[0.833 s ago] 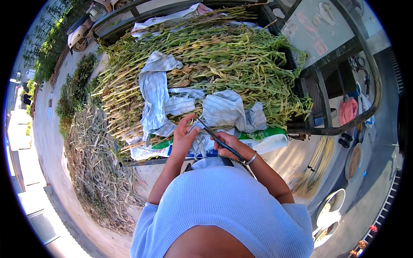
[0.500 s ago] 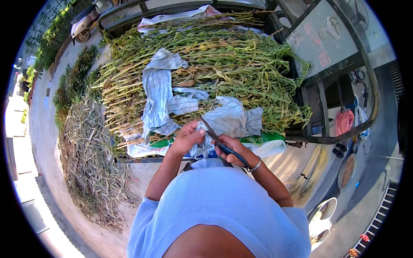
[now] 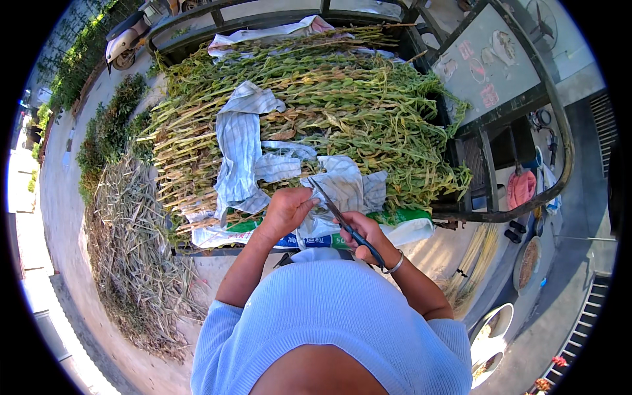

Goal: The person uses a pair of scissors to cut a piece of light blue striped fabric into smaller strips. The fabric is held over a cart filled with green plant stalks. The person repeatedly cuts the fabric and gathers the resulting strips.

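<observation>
Nearest to us, our pale blue knitted top [image 3: 336, 322] fills the lower middle of the view and hides our lap and whatever lies under our arms. Just beyond it, our right hand [image 3: 365, 236], with a thin metal bangle [image 3: 394, 265] at the wrist, has its grip closed around the dark handles of a pair of long-bladed scissors [image 3: 342, 220]; the handles are mostly hidden inside the fingers, and we cannot tell whether the blades are parted. The blades point up and left, ending at the strip of white, grey-striped cloth [image 3: 342, 184]. Our left hand [image 3: 284, 209] has its grip curled tight on a fold of that same cloth, just beside the scissor tips; what lies inside the fist is hidden.

Under the cloth a white and green printed plastic sack [image 3: 395, 227] shows only along its edge. Beyond, a big heap of green and yellowing cut plant stalks [image 3: 342, 105] lies on a dark metal-framed cart [image 3: 507, 210], with more striped cloth [image 3: 238, 148] draped over it. Dry straw [image 3: 128, 243] covers the ground to the left. At the far top left, a scooter [image 3: 128, 39] is cut off by the rim.
</observation>
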{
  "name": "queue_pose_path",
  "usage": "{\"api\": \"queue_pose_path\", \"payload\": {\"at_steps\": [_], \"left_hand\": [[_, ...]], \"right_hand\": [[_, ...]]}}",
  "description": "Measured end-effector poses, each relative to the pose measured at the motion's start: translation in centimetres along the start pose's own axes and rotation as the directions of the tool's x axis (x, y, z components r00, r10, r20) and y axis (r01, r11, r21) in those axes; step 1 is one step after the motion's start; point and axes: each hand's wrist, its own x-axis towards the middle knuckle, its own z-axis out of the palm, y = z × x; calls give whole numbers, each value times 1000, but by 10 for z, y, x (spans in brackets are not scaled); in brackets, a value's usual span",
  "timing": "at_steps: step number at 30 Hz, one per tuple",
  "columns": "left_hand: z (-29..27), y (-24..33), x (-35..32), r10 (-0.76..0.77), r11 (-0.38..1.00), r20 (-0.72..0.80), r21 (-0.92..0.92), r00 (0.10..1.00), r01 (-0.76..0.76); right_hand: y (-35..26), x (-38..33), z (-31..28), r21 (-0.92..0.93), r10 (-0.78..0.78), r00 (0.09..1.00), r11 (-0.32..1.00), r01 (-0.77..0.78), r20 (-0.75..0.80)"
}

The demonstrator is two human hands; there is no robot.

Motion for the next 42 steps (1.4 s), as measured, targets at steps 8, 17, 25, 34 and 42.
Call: {"api": "queue_pose_path", "payload": {"at_steps": [8,17,25,34,42], "left_hand": [[-5,-8,-11,82,973,60,212,995,-93],[13,29,3,-103,972,106,-198,989,123],[-50,62,-4,-57,967,-33,245,998,63],[-122,38,-62,-556,699,-473,-711,683,77],[-83,24,-72,-849,241,-268,-963,455,-118]], "right_hand": [[-13,-7,-4,-5,-107,963,994,109,-248],[2,25,-28,-431,-372,878,874,222,-302],[44,50,-42,-595,-349,809,803,-1,-472],[35,63,-144,-927,-604,708,170,-334,-366],[5,65,-96,-942,-435,852,-27,-334,-290]]}}
